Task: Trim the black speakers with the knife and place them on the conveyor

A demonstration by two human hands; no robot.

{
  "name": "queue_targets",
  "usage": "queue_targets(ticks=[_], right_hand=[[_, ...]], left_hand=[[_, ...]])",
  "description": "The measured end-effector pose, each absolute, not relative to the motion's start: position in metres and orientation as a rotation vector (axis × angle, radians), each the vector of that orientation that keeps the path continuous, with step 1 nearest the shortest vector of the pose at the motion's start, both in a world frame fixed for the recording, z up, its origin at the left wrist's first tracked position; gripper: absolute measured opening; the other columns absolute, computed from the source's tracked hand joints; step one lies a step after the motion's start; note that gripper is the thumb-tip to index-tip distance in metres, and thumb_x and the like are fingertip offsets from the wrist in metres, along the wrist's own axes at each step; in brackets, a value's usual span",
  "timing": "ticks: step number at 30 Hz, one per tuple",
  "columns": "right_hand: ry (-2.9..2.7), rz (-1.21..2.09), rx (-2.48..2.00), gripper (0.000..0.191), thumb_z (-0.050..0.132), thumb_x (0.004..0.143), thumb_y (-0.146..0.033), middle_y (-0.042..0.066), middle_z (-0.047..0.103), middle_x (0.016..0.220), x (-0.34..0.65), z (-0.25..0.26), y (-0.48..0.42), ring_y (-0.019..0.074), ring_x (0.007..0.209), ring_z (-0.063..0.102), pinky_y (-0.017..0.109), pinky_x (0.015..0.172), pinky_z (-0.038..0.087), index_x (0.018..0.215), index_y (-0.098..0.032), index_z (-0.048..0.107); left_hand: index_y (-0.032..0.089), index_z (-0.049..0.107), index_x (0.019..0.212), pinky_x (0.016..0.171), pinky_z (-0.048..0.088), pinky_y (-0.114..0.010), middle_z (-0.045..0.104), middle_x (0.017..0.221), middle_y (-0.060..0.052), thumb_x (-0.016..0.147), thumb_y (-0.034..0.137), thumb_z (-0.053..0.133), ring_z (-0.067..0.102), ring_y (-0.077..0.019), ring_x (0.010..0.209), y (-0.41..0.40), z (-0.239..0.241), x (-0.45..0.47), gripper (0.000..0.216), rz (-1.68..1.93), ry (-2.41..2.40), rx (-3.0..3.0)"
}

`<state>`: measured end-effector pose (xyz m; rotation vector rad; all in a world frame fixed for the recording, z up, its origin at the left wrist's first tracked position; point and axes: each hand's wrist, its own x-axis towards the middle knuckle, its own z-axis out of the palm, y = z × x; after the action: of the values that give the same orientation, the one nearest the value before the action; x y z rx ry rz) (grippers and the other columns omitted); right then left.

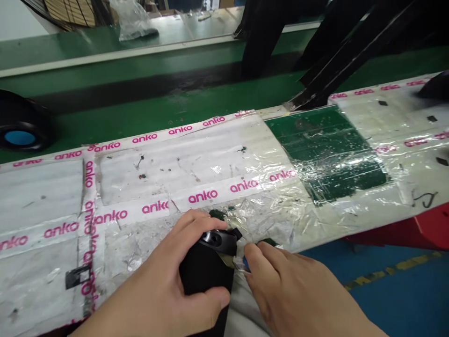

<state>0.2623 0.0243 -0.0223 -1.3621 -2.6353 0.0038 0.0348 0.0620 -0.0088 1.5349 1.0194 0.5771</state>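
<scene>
My left hand (175, 276) is wrapped round a black part (206, 267), fingers over its upper end and thumb on its near side. That end carries a glossy black piece (221, 242) with a recessed oval and a small hole. A small black tab (237, 233) sticks out at its corner. Just to the right, my right hand (287, 285) is closed in a pinch on a small blue tool (246, 264), mostly hidden by the fingers. A pale, thin end of it lies close to the black part's edge; whether they touch I cannot tell.
The bench ledge (196, 173) is covered in film and pink-lettered tape. Behind it runs a green conveyor belt (147, 103) bearing a black wheel (23, 121) with a blue centre and long black parts (266, 37). A plastic bag (135, 21) lies beyond. A red object (417, 229) is under the ledge.
</scene>
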Motion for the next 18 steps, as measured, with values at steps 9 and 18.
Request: queue_targets(ticks=[9,18], right_hand=[[-2.849,0.389,-1.387,0.019,0.056,0.084,-0.010,-0.006,0.056,0.052,0.266,0.007,0.051,0.0207,0.033,0.053,0.034,0.039,0.014,0.091,-0.027,0.050],[-2.696,0.378,-1.401,0.021,0.037,0.109,-0.020,-0.003,0.062,0.067,0.276,0.017,0.026,0.0232,0.043,0.064,0.038,0.041,0.027,0.097,-0.026,0.053]], left_hand=[[0.036,0.059,0.129,0.099,0.056,-0.036,0.063,0.122,0.000,0.081,0.013,0.074,0.064,-0.0240,0.110,0.059,-0.002,0.039,0.056,0.541,1.109,1.632],[0.040,0.058,0.129,0.104,0.051,-0.040,0.056,0.128,0.001,0.080,0.018,0.078,0.061,-0.0253,0.119,0.047,-0.008,0.041,0.058,0.528,1.084,1.537]])
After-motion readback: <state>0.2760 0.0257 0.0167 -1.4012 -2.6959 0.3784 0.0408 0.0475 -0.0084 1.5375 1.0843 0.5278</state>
